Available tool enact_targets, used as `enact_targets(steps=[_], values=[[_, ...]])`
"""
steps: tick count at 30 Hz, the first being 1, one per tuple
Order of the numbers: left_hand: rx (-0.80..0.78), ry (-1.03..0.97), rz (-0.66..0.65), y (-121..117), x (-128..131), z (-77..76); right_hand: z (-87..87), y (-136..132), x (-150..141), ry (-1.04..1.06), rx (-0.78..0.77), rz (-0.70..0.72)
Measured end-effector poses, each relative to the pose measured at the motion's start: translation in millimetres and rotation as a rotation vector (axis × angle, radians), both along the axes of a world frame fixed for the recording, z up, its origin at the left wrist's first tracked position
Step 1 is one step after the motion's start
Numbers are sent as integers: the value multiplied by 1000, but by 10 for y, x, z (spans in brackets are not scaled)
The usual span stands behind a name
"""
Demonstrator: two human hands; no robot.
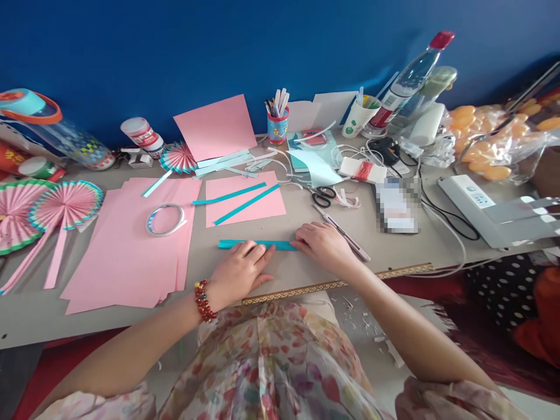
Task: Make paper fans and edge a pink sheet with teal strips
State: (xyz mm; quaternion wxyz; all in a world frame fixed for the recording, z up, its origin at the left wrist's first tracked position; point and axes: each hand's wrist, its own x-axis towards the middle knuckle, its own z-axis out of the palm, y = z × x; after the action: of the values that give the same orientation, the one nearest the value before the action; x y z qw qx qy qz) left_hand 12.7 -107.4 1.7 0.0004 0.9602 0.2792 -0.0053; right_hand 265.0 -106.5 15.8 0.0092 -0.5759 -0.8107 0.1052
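A long teal paper strip (pixel 234 244) lies flat on the grey table (pixel 332 268) close to its front edge. My left hand (pixel 240 272), with a red bead bracelet at the wrist, rests on the strip's middle, fingers stretched flat over it. My right hand (pixel 321 245) presses down on the strip's right end with curled fingertips. Two more teal strips (pixel 245 198) lie on a pink sheet (pixel 262 205) just beyond.
A stack of pink paper (pixel 126 256) with a tape roll (pixel 165 219) lies at left, beside pink folded fans (pixel 52 210). Scissors (pixel 324 196), a craft knife (pixel 345 234), a pen cup (pixel 277 123), bottles, cables and a power strip (pixel 472 201) crowd the right and back.
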Motion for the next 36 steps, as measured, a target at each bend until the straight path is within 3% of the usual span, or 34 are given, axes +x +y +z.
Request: enact_targets(steps=[11,27,36], values=[[-20,-25,-10,32,9,10,87,105,0,-83,-76,61],[37,-73,3,8,28,-47,-50,10,19,-102,33,33],[16,-29,12,13,27,12,-203,-105,19,-27,168,-53]])
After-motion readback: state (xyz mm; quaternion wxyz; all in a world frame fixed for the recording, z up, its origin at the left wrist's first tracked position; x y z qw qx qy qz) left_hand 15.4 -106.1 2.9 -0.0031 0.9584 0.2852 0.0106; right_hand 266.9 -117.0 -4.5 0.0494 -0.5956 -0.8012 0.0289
